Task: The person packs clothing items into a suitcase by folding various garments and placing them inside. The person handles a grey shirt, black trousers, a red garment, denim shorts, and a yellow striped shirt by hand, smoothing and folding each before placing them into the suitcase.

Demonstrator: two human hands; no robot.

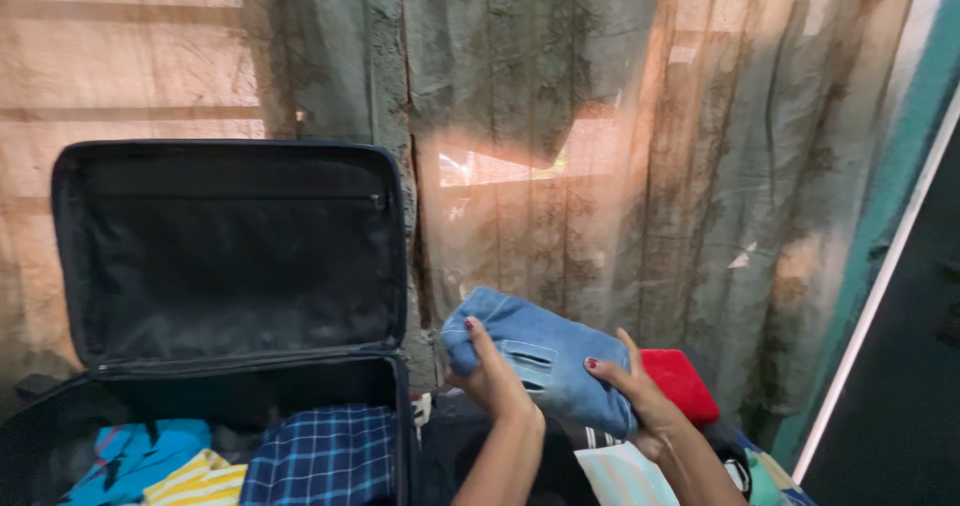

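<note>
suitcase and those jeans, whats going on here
A person holds a rolled pair of light blue jeans in both bare hands, the left hand gripping its near end and the right hand under its far side. To the left an open black suitcase leans its lid against the curtain, with a blue plaid garment and a yellow striped one inside. A red item lies behind the jeans.

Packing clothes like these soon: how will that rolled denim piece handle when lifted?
The rolled denim probably stays fairly firm: it keeps its roll shape between the left hand and right hand. Likely light, held up by fingertips. It might unroll if released.
</note>
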